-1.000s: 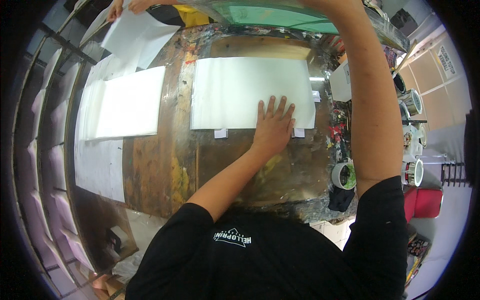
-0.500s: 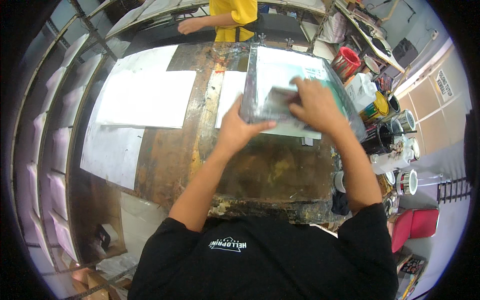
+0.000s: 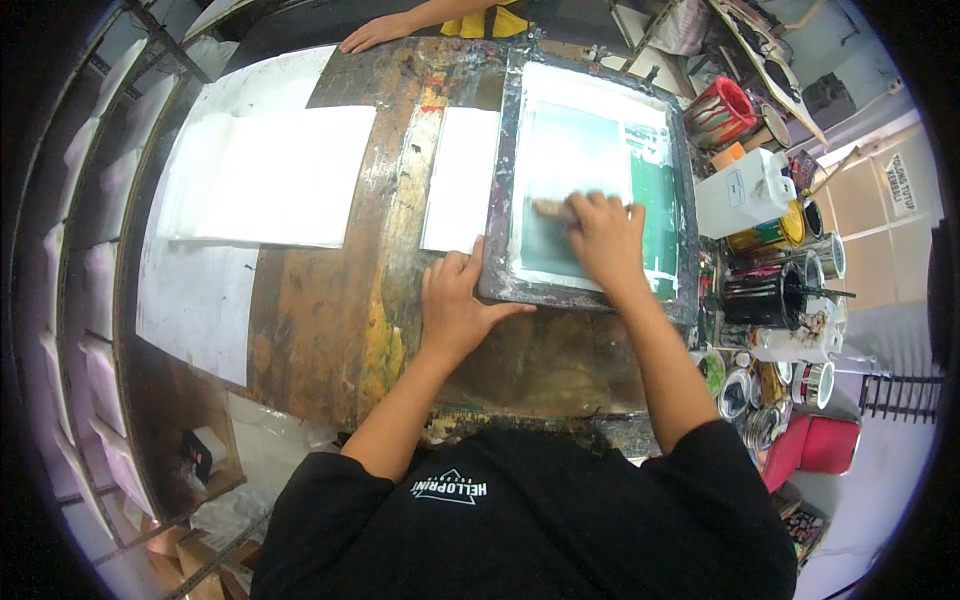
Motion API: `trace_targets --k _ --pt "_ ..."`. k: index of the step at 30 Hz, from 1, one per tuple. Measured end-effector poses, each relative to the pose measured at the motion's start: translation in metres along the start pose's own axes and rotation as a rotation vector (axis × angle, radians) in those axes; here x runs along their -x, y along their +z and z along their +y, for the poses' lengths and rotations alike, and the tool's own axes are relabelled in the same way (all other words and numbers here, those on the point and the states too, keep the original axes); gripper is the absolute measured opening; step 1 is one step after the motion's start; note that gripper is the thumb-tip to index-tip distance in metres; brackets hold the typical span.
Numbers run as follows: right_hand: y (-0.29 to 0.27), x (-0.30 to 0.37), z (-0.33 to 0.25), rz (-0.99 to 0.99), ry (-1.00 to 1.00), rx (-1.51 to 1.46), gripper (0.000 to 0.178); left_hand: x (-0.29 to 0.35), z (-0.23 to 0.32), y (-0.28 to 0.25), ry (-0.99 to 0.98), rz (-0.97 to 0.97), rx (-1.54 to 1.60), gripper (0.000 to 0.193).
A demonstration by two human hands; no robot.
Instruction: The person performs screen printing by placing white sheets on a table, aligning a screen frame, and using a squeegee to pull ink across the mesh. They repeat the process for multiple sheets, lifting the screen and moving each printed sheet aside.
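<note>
A screen-printing frame (image 3: 690, 215) with a dark, ink-stained border lies on the table. Its mesh is pale on the left, with a green area (image 3: 655, 205) at the right. My right hand (image 3: 608, 240) is closed around a small squeegee (image 3: 548, 208) over the middle of the mesh; the fingers partly hide it. At the frame's near left corner rests my left hand (image 3: 457, 305), fingers spread along the left side and thumb stretched along the near edge. White paper (image 3: 462, 180) sits just left of the frame.
More white sheets (image 3: 275, 175) lie on the stained wooden table (image 3: 310, 320). Paint cans, including a red one (image 3: 722, 112), and a white jug (image 3: 745, 195) crowd the right side. A drying rack (image 3: 125, 270) stands left. Across the table, another person's hand (image 3: 375, 33) touches the far edge.
The frame, raised and tilted before, now lies flat. My right hand with the squeegee has come lower over the mesh. The other person's hand has moved down onto the table edge.
</note>
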State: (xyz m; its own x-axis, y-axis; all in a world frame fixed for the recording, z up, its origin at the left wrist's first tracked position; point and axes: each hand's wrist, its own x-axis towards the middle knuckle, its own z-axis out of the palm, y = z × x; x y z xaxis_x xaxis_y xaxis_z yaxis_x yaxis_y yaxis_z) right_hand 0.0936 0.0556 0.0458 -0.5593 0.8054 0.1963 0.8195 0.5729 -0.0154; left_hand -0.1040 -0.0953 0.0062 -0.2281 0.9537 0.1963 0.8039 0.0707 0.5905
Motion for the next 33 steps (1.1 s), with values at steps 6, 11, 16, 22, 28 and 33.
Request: trace_targets --k 6,11,16,22,28,33 --pt "0.026 -0.152 0.068 -0.065 -0.005 -0.022 0.034 -0.001 -0.001 -0.002 0.051 0.051 -0.001 0.124" --pt "0.016 -0.228 0.111 -0.233 -0.05 -0.106 0.053 -0.001 0.003 -0.005 0.075 0.079 0.074 0.127" --pt "0.033 -0.183 0.094 -0.01 -0.011 0.014 0.038 0.001 0.002 -0.004 0.12 0.115 0.138 0.122" --pt "-0.014 -0.048 0.028 -0.002 -0.04 -0.004 0.033 0.004 -0.001 -0.005 0.089 0.063 0.11 0.118" --pt "-0.085 0.044 -0.022 -0.093 -0.022 -0.095 0.036 -0.001 0.022 -0.018 0.049 0.11 0.318 0.113" --pt "-0.145 0.011 -0.023 0.446 -0.095 0.032 0.057 -0.042 0.067 -0.036 0.101 0.309 0.89 0.105"
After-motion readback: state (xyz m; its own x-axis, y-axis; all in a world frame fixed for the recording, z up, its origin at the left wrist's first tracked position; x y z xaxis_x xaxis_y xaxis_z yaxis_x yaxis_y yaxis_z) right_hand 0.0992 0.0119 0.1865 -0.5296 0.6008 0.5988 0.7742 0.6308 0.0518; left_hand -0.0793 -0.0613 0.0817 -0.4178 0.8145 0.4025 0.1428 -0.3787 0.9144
